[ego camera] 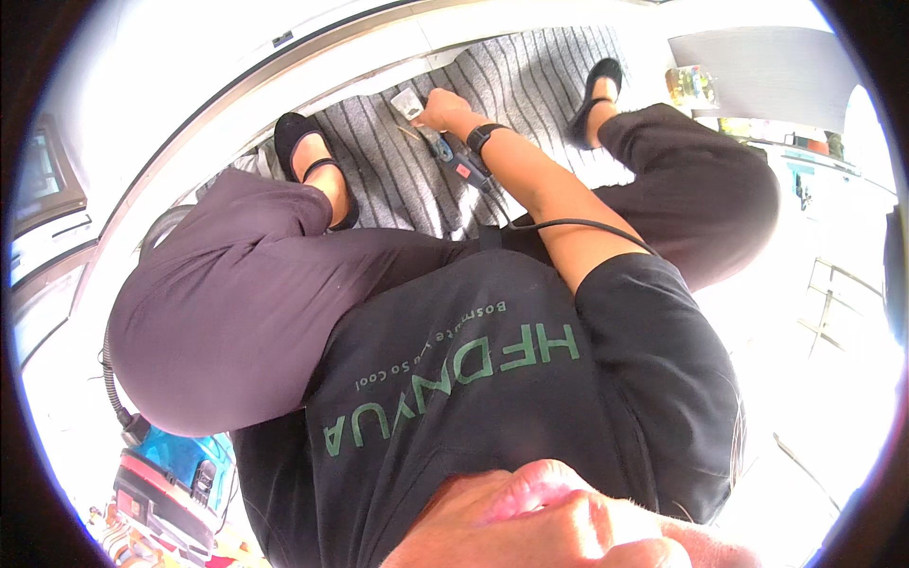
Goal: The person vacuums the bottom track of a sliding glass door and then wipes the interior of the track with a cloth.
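Observation:
My right hand (443,110), with a black band on its wrist, reaches down to the grey striped mat (383,184) between my feet. Its fingers close on the edge of a small clear plastic box (406,104) with something dark inside. Under my forearm lies a blue and black corded power tool (463,170), its working end towards the hand. A thin, light-coloured stick (408,133) lies just short of the box. The tool's black cable (582,221) runs over my right arm. My left hand is out of view.
My feet in black shoes flank the mat. A blue and red machine (177,476) with a ribbed hose (109,369) stands at lower left. A clear package (690,86) stands by a grey panel at upper right. A pale ledge borders the mat's far side.

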`<state>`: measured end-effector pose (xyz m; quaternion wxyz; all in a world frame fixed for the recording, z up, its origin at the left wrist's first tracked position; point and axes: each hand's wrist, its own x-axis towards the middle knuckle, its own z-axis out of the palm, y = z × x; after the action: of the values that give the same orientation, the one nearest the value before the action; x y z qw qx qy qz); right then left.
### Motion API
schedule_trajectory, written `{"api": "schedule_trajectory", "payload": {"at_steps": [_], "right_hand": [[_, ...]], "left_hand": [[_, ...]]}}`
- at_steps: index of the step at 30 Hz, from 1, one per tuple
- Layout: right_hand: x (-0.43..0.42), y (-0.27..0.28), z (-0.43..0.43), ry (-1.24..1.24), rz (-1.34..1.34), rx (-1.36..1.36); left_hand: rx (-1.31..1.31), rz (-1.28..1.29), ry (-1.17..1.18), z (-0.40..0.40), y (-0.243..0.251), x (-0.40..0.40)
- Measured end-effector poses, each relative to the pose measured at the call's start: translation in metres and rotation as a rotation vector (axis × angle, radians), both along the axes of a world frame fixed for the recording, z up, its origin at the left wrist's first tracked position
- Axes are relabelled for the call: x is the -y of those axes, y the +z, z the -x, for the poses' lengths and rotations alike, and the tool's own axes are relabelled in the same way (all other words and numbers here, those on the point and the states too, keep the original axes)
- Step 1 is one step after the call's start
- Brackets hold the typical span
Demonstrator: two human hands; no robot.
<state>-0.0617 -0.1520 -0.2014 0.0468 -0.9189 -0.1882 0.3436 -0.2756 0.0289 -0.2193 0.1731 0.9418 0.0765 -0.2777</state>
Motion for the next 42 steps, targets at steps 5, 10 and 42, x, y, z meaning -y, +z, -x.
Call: {"api": "schedule_trajectory", "payload": {"at_steps": [5, 10, 42], "right_hand": [[0.015, -0.011, 0.009, -0.014, -0.07, 0.056], [0.01, -0.014, 0.003, 0.033, -0.062, -0.019], [-0.117, 0.06, -0.005, -0.011, -0.768, -0.301]], "left_hand": [[-0.008, -0.005, -0.006, -0.001, -0.001, 0.003], [-0.007, -0.005, 0.046, 0.004, 0.004, -0.005], [0.256, -0.098, 0.575, 0.076, 0.032, -0.066]]}}
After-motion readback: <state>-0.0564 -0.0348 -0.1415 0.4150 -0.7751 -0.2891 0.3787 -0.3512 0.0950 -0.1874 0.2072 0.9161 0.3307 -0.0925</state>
